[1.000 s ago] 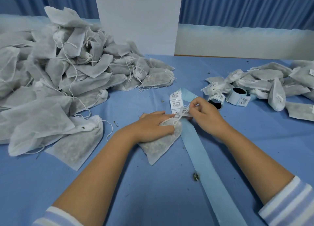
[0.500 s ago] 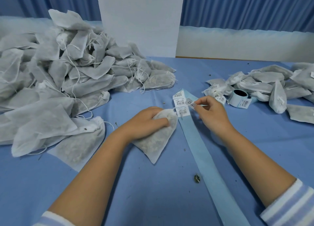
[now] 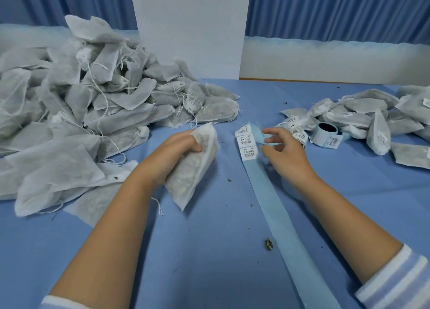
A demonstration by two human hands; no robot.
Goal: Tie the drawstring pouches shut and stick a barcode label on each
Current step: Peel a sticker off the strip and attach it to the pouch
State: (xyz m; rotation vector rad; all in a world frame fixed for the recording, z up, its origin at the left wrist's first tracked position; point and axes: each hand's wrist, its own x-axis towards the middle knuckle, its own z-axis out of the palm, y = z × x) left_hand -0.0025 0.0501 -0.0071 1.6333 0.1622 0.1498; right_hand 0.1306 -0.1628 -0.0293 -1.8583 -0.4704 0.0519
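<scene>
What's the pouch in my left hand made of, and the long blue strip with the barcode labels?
Pouch: likely thin white non-woven fabric, matte; filling shows faintly through. Blue strip: probably smooth coated backing paper, lying flat as a band. Barcode labels: white printed paper, it seems.

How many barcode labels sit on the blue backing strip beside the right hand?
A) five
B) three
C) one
B: three white barcode labels lie in a row at the far end of the backing strip, just left of the right hand.
</scene>
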